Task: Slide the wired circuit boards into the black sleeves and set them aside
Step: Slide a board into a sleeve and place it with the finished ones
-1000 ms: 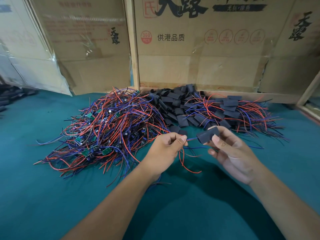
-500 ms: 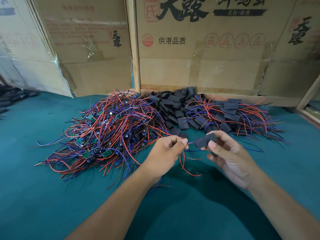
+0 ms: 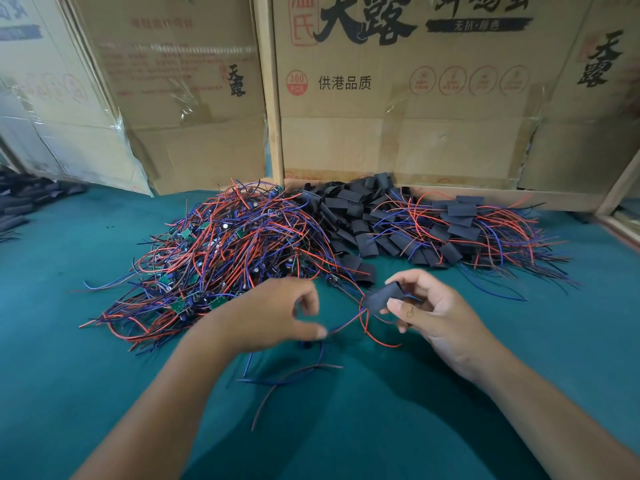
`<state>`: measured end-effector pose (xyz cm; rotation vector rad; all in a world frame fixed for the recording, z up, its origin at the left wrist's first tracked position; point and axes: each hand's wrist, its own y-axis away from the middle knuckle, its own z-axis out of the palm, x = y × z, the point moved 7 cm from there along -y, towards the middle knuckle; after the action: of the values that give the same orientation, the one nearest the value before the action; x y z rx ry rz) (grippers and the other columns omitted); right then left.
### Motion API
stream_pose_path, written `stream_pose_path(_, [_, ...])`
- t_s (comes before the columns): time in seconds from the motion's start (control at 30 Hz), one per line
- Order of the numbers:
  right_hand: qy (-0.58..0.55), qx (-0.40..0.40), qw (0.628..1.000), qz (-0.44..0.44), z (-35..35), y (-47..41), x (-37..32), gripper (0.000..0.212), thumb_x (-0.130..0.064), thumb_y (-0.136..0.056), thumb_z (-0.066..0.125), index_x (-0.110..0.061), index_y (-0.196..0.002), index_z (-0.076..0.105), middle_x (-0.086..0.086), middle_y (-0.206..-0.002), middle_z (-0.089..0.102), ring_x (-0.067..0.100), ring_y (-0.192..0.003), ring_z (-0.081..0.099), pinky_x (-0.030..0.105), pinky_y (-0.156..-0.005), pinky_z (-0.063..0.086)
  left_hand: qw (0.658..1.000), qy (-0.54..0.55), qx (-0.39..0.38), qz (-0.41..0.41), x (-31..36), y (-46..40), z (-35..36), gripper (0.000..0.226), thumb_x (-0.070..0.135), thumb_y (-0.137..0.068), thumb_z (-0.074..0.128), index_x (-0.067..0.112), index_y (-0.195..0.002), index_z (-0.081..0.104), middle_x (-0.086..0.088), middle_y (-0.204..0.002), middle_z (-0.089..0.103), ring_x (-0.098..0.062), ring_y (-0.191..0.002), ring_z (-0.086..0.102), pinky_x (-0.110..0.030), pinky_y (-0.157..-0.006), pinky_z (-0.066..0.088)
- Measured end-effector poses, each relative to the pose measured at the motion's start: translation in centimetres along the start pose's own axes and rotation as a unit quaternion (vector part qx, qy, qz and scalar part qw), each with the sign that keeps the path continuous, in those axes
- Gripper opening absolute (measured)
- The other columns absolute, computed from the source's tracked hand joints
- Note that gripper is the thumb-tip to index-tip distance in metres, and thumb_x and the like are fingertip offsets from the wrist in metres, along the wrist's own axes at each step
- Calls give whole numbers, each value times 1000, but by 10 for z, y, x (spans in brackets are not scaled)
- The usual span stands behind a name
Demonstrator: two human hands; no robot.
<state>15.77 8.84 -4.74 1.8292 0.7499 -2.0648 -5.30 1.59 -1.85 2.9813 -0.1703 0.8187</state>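
My right hand [image 3: 440, 313] pinches a black sleeve [image 3: 382, 298] between thumb and fingers; red and blue wires stick out of both its ends, and the board inside is hidden. My left hand [image 3: 270, 313] hovers just left of it, blurred, with fingers apart and its thumb tip near the trailing wires. Behind it lies a big tangle of wired green circuit boards [image 3: 235, 258]. A heap of empty black sleeves [image 3: 353, 216] sits at the back middle. Sleeved boards with wires [image 3: 464, 230] are piled to the right.
A green cloth [image 3: 86, 375] covers the table. Tall cardboard boxes [image 3: 398, 133] wall off the back. Dark items [image 3: 17, 202] lie at the far left edge. A wooden frame [image 3: 620, 192] stands at the right. Loose wires [image 3: 287, 375] lie between my forearms.
My left hand has let go of the wires and opened, shifting left and down. The sleeve in my right hand has dropped slightly, with wires now out of both ends.
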Motion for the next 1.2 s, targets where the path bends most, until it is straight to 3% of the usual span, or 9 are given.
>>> stream_pose_path(0.07, [17,-7,1000,-5,1,0,0,22,0,-88,67,-9,-108,62,0,-92,69,16,-63,54,23,-61,49,996,-67,-57,9,-8,11,6,29,38,-83,78,25,-99,58,15,-99,55,5,-89,50,-7,-78,37])
stream_pose_path(0.27, [13,1,1000,0,1,1,1,24,-11,-84,76,-17,-105,65,-1,-86,67,20,-64,48,23,-47,38,990,-114,-18,76,5,5,13,14,36,-91,69,28,-90,58,13,-90,57,-4,-87,48,-20,-83,35])
stream_pose_path(0.37, [-16,19,1000,4,-3,0,-3,28,-16,-76,80,-24,-101,68,-3,-86,64,20,-67,38,24,-48,28,996,-5,17,82,15,-1,2,10,31,-91,71,23,-92,66,10,-88,66,-4,-85,58,-12,-79,40])
stream_pose_path(0.5, [-141,51,989,-2,-11,-1,-16,39,-14,-62,88,-22,-96,72,-9,-82,54,12,-69,49,21,-47,31,983,144,30,108,37,-13,-6,8,23,-93,70,15,-94,69,2,-89,71,-10,-81,62,-27,-80,47])
stream_pose_path(0.63, [-241,67,968,-12,-21,-2,-26,25,-10,-71,74,-24,-90,67,16,-112,61,25,-93,60,25,-55,48,944,297,65,124,45,-16,2,7,12,-93,67,6,-96,68,3,-84,67,-8,-79,58,-24,-77,47])
stream_pose_path(0.73, [-292,61,954,-13,-21,-4,-25,29,-8,-79,64,-21,-104,66,5,-92,66,16,-81,66,28,-65,56,927,333,98,142,49,-17,10,7,8,-93,64,4,-97,68,8,-81,67,-3,-74,57,-17,-74,46])
stream_pose_path(0.9, [-366,45,929,-8,-11,-3,-22,44,-23,-54,97,-26,-90,71,-6,-85,69,10,-71,64,31,-71,58,918,347,105,159,56,-14,18,11,11,-95,62,3,-97,68,8,-81,66,-3,-76,56,-15,-75,44])
stream_pose_path(1.07, [-387,52,921,7,-6,-3,-21,51,-29,-46,101,-22,-90,74,-9,-81,70,10,-65,63,24,-59,52,911,366,98,160,63,-13,23,14,16,-93,66,3,-97,69,1,-83,66,-7,-76,55,-23,-74,45])
stream_pose_path(1.2, [-323,41,946,-6,-7,-2,-22,60,-32,-61,93,-12,-115,74,-3,-89,67,8,-70,58,21,-54,45,909,378,86,155,66,-13,27,13,19,-92,64,8,-95,70,-1,-82,65,-12,-77,53,-32,-74,43])
